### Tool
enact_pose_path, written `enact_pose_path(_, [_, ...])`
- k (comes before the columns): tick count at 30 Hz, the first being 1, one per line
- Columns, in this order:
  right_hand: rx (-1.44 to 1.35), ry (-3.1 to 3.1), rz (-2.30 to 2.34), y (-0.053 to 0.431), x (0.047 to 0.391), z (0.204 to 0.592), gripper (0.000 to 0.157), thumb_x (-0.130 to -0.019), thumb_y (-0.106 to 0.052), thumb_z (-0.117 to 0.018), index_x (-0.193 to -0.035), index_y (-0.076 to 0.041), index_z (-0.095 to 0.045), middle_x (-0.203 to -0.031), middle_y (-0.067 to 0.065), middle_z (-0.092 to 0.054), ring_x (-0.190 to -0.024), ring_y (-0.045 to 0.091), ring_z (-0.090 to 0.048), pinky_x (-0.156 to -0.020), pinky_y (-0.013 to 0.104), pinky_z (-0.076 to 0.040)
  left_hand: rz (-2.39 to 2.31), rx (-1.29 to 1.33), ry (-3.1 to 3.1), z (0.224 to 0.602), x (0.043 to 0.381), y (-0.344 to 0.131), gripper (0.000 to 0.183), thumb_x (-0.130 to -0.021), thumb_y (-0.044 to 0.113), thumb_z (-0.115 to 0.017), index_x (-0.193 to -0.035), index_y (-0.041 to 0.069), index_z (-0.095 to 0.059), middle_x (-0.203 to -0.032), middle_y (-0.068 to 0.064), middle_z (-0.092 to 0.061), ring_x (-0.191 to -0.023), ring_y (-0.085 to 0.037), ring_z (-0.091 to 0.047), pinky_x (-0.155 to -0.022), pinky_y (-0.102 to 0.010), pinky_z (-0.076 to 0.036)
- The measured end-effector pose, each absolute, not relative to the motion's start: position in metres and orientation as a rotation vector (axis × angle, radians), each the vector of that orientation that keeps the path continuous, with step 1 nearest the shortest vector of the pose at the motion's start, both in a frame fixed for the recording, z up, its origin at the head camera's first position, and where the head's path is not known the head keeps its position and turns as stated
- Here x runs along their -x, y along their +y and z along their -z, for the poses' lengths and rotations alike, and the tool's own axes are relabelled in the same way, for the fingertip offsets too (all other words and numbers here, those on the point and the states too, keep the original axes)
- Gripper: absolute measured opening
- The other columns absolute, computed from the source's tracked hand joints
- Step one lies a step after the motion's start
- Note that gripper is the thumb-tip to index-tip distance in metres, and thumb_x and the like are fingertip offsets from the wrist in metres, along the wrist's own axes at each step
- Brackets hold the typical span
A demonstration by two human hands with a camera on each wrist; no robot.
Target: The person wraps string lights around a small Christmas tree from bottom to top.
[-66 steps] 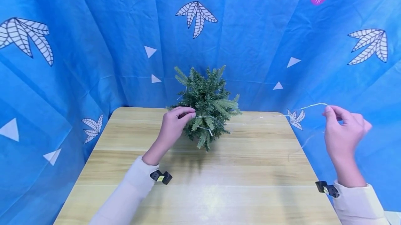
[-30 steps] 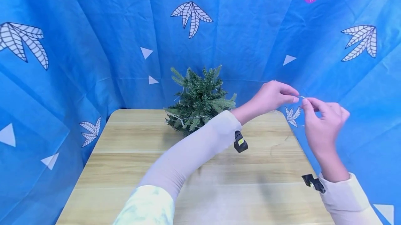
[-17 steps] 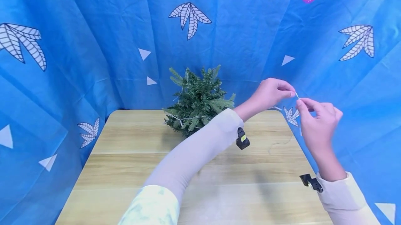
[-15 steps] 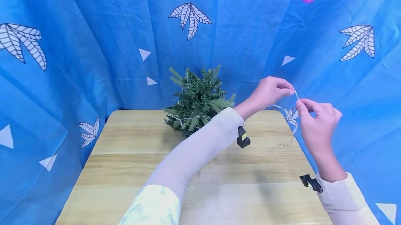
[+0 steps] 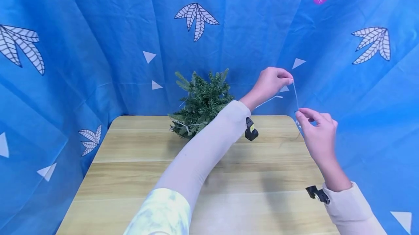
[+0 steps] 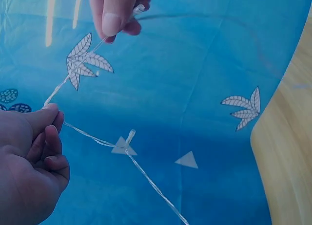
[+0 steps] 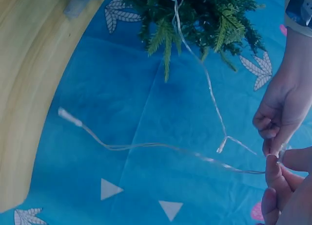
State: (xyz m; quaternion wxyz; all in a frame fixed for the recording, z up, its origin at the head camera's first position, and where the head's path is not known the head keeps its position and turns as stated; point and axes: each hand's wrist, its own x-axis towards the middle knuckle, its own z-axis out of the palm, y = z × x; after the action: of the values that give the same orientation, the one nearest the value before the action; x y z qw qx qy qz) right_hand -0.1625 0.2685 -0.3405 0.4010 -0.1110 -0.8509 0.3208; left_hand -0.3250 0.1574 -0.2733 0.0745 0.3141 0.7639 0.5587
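A small artificial Christmas tree (image 5: 204,96) stands at the back of the table, strands of clear string lights (image 5: 296,95) looped on its lower branches. My left hand (image 5: 273,82), right of the tree, pinches the wire between thumb and forefinger. Lower and further right, my right hand (image 5: 319,133) pinches the same strand, a short length stretched between the two. From the left hand, the wire runs back to the tree, as the right wrist view shows, with a small bulb (image 7: 221,144) along it. Beyond the right hand, a loose length trails to another bulb (image 7: 70,117).
The wooden table (image 5: 131,176) has a rounded back right corner below my hands. A blue patterned curtain (image 5: 255,27) hangs close behind it and along both sides. My left sleeve (image 5: 209,147) crosses over the table and covers part of the tree's right side.
My left hand left the tree's front and crossed right to the strand by my right hand. Since then both hands have shifted left, the left one rising, and the wire between them has lengthened.
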Motion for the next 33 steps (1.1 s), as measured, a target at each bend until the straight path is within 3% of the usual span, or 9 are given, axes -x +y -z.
enact_pose_path(6, [0.361,-2.227,-0.893,0.264,0.161,0.34,0.031,-0.094,-0.031,-0.073,-0.111,-0.006,-0.077,-0.077,-0.026,-0.054,-0.086,-0.002,-0.045,-0.088,0.032,-0.025,-1.664,-0.933,2.361,0.264,0.337,0.152,0.012,-0.097,0.024,-0.069,-0.104,0.019,-0.077,-0.098,0.009,-0.072,-0.09,-0.004,-0.061,-0.076,-0.018,-0.049])
enact_pose_path(13, [0.325,-2.226,-0.914,0.263,0.162,0.347,0.028,-0.096,-0.031,-0.07,-0.103,-0.005,-0.079,-0.073,-0.027,-0.056,-0.083,-0.003,-0.046,-0.095,0.038,-0.026,-1.641,-0.908,2.391,0.251,0.356,0.14,0.014,-0.097,0.025,-0.068,-0.107,0.019,-0.076,-0.102,0.008,-0.071,-0.093,-0.007,-0.06,-0.078,-0.019,-0.051])
enact_pose_path(16, [0.293,-2.224,-0.895,0.261,0.165,0.352,0.024,-0.096,-0.027,-0.071,-0.1,-0.006,-0.079,-0.073,-0.02,-0.062,-0.082,-0.004,-0.046,-0.095,0.038,-0.026,-1.623,-0.88,2.411,0.246,0.366,0.133,0.014,-0.098,0.025,-0.067,-0.108,0.019,-0.076,-0.105,0.008,-0.071,-0.094,-0.007,-0.06,-0.079,-0.02,-0.051])
enact_pose_path(22, [0.221,-2.196,-0.876,0.25,0.177,0.354,0.019,-0.096,-0.021,-0.071,-0.097,-0.004,-0.08,-0.074,0.009,-0.07,-0.08,-0.002,-0.046,-0.095,0.035,-0.024,-1.639,-0.831,2.431,0.234,0.391,0.116,0.014,-0.099,0.022,-0.066,-0.107,0.016,-0.076,-0.109,0.004,-0.071,-0.096,-0.009,-0.06,-0.081,-0.023,-0.05])
enact_pose_path(27, [0.189,-2.195,-0.872,0.236,0.189,0.348,0.021,-0.096,-0.021,-0.071,-0.099,-0.002,-0.079,-0.081,0.016,-0.072,-0.082,0.003,-0.047,-0.106,0.043,-0.024,-1.662,-0.77,2.44,0.221,0.408,0.104,0.014,-0.099,0.02,-0.065,-0.108,0.014,-0.075,-0.111,0.003,-0.07,-0.099,-0.009,-0.058,-0.084,-0.023,-0.049])
enact_pose_path(33, [0.186,-2.209,-0.895,0.222,0.196,0.345,0.022,-0.097,-0.022,-0.069,-0.1,-0.003,-0.079,-0.084,0.017,-0.072,-0.088,0.009,-0.048,-0.119,0.055,-0.011,-1.707,-0.705,2.44,0.205,0.426,0.091,0.015,-0.1,0.02,-0.064,-0.109,0.014,-0.075,-0.112,0.003,-0.07,-0.098,-0.009,-0.058,-0.083,-0.023,-0.049])
